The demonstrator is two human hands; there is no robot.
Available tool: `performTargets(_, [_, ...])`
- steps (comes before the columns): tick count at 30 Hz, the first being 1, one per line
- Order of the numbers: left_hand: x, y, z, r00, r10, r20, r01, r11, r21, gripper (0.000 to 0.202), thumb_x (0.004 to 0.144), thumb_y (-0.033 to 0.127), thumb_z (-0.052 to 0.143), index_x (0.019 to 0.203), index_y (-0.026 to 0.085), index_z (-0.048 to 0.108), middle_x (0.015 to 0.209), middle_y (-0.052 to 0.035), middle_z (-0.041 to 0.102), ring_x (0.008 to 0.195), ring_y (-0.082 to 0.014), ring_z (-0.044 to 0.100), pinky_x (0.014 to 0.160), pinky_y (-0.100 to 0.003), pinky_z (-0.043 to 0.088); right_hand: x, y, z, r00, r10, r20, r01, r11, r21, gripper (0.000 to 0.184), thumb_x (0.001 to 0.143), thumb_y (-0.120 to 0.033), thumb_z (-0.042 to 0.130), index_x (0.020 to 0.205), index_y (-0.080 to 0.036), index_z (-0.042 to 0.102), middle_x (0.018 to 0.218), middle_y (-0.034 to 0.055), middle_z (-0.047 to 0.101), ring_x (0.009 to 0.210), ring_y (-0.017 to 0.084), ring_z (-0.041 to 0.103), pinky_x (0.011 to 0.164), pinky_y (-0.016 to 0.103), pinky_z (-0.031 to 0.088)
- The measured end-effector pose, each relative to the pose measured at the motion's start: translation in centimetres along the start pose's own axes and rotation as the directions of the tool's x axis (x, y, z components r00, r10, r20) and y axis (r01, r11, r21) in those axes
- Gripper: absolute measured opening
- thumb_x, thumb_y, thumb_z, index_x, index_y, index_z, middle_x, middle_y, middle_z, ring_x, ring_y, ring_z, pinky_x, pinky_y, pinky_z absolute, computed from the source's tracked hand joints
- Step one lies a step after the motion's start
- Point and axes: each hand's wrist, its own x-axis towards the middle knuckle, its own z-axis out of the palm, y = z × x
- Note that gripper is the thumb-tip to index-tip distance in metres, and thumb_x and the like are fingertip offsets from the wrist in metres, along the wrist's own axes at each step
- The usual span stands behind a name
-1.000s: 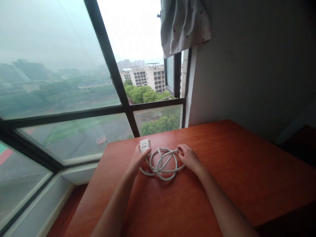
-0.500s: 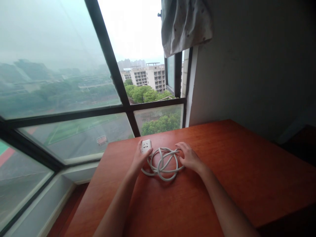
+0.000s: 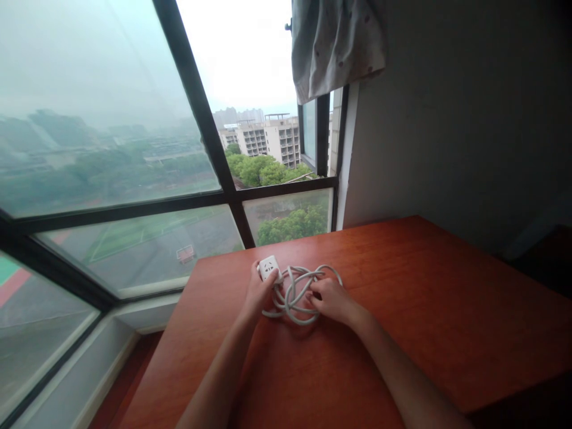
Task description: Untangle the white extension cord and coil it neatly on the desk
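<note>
Held in my left hand (image 3: 260, 290) is a white extension socket (image 3: 269, 269), its face with slots turned up toward me and my thumb across its lower edge. A pale grey power cord (image 3: 292, 301) lies in loose, crossing loops on the table just right of the socket. My right hand (image 3: 329, 300) is at the right side of these loops, fingers curled and closed on the cord; the exact grip is partly hidden by the hand itself. One loop of cord arcs out behind the right hand.
The reddish-brown wooden table (image 3: 447, 298) extends to the right and toward me. Dark-framed windows (image 3: 134, 211) stand beyond its far and left edges, one pane swung outward. A patterned curtain (image 3: 337, 47) hangs at the upper right beside a grey wall (image 3: 447, 119).
My left hand has shifted slightly right and tilted the socket. My right hand has moved down and left into the loops, its fingers curling in, and a loop now sticks out behind it.
</note>
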Motion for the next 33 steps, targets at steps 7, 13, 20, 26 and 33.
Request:
performTargets(7, [-0.8,-0.3,0.4,0.992,0.082,0.095,-0.099,0.978,0.186,0.054,0.078,0.037,0.063,0.124,0.017,0.044,0.104,-0.0101,0.065,0.088,-0.0235,0.067,0.075,-0.033,0.052,0.1,-0.8,0.8,0.998,0.061,-0.022,-0.056,0.985,0.165,0.030,0.084,-0.025,0.062,0.113,-0.016,0.060,0.089,0.0065,0.069,0.079,0.019,0.065,0.070,0.027,0.047])
performTargets(13, [-1.0,0.2,-0.6,0.989,0.114,0.094,-0.144,0.886,0.442,0.044,0.079,0.047,0.063,0.111,0.020,0.051,0.082,-0.0057,0.068,0.075,-0.0238,0.067,0.067,-0.031,0.048,0.0,-0.7,1.2,0.999,0.043,-0.028,-0.035,0.970,0.241,0.047,0.081,-0.023,0.063,0.127,-0.018,0.051,0.097,0.0067,0.069,0.084,0.020,0.065,0.075,0.028,0.049])
performTargets(20, [-1.0,-0.2,0.3,0.998,0.013,0.058,-0.025,0.975,0.221,0.051,0.073,0.048,0.070,0.107,0.021,0.044,0.073,-0.0004,0.065,0.055,-0.0182,0.064,0.052,-0.026,0.048,-0.1,-0.5,1.3,0.999,0.054,-0.004,-0.052,0.970,0.239,0.044,0.079,-0.021,0.064,0.122,-0.018,0.053,0.097,0.0071,0.070,0.082,0.021,0.066,0.075,0.031,0.050])
performTargets(26, [-1.5,-0.5,1.4,0.995,0.015,0.100,-0.035,0.981,0.193,0.039,0.080,0.046,0.064,0.099,0.021,0.041,0.070,-0.0019,0.065,0.056,-0.0202,0.065,0.052,-0.028,0.048,0.2,-0.5,1.8,0.997,0.012,-0.071,0.005,0.970,0.242,0.057,0.080,-0.023,0.065,0.134,-0.019,0.045,0.119,0.0114,0.063,0.104,0.024,0.063,0.089,0.035,0.049])
performTargets(33, [-3.2,1.6,1.3,0.974,0.140,0.178,-0.206,0.874,0.439,0.026,0.087,0.047,0.055,0.094,0.022,0.054,0.072,-0.0030,0.066,0.065,-0.0215,0.064,0.062,-0.028,0.042,0.6,-0.3,2.1,0.987,0.033,-0.155,-0.003,0.981,0.193,0.052,0.075,-0.024,0.070,0.124,-0.018,0.054,0.109,0.0094,0.065,0.094,0.023,0.062,0.086,0.036,0.049])
